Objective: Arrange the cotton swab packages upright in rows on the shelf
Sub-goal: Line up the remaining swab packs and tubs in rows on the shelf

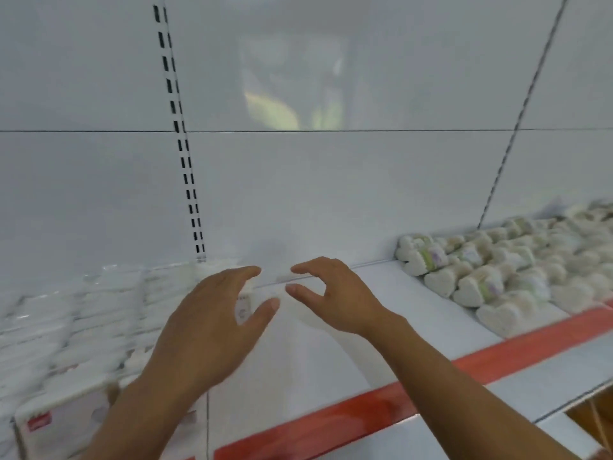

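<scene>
Head view. White shelf (pixel 331 360) with a red strip (pixel 431 386) along its front edge and a white back panel (pixel 331 194) behind. The frame is blurred with motion.

- Left end of shelf: packs (pixel 83 320) stand upright in tight rows, running from the front edge back to the panel.
- Right end: a second lot of packs, heart-shaped bundles (pixel 481 270) with green labels. They are ranked loosely and lean. They sit well apart from the left rows.
- Middle of shelf: bare, and both hands are over it.
- Left hand (pixel 212 313): open, fingers spread and gently curved, at the right edge of the left rows. One end pack (pixel 243 308) shows between its thumb and fingers. Too blurred to tell whether it touches that pack; it does not look clamped on.
- Right hand (pixel 331 300): open, thumb and fingers curved towards the left hand, holding nothing.

Step in hand, as I judge it: squaring off the end of the left rows, or releasing a pack just stood there. Rows cover part of the shelf only, so the task looks partly done.

The next move likely calls for fetching more packs, perhaps the bundles on the right. They should go upright into the bare middle, flush against the end pack. A light grip is needed, since the neighbours look easy to topple.
</scene>
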A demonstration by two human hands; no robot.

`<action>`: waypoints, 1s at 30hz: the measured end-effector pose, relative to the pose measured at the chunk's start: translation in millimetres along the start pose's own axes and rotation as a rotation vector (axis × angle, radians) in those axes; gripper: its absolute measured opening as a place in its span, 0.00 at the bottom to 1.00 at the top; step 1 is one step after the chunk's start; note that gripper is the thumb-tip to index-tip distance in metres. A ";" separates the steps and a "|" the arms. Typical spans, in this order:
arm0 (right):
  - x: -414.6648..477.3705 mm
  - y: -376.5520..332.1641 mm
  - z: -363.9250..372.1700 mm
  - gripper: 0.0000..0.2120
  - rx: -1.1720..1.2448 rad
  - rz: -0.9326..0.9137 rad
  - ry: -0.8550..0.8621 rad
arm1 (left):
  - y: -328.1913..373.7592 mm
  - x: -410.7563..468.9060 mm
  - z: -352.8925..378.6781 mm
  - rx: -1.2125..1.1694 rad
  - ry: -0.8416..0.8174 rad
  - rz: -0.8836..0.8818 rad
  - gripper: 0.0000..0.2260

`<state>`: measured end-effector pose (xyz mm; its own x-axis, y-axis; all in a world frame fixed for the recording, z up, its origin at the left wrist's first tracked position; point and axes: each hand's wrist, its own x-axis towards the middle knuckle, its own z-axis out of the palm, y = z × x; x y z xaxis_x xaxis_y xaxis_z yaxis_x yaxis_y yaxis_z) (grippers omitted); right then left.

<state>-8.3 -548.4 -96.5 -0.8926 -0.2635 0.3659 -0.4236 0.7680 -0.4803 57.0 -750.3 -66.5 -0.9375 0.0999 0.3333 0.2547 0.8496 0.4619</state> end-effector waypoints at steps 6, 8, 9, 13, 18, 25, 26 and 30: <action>-57.6 85.9 -97.1 0.21 -0.121 0.247 0.002 | 97.7 9.6 67.8 -0.118 -0.159 0.111 0.22; -80.8 115.9 -136.9 0.20 -0.148 0.315 0.020 | 138.7 10.4 89.6 -0.132 -0.208 0.154 0.22; -92.7 129.9 -157.2 0.19 -0.157 0.346 0.035 | 159.4 11.0 99.9 -0.141 -0.220 0.171 0.22; -144.9 183.0 -236.4 0.20 -0.187 0.425 0.104 | 248.2 13.5 142.8 -0.197 -0.243 0.243 0.18; -217.7 256.3 -323.6 0.22 -0.233 0.579 0.159 | 357.9 11.0 209.0 -0.255 -0.327 0.325 0.24; -286.2 350.1 -389.8 0.25 -0.332 0.734 0.116 | 463.6 22.4 266.8 -0.186 -0.380 0.367 0.23; -288.8 362.9 -394.5 0.25 -0.324 0.734 0.121 | 476.4 27.6 275.4 -0.174 -0.376 0.381 0.23; -290.4 419.0 -413.7 0.24 -0.291 0.741 0.130 | 521.0 55.1 314.8 -0.152 -0.383 0.401 0.23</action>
<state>137.3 91.4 -74.2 -0.8930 0.4302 0.1320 0.3446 0.8424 -0.4143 63.5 -139.1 -66.3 -0.7725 0.6034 0.1977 0.6124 0.6258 0.4830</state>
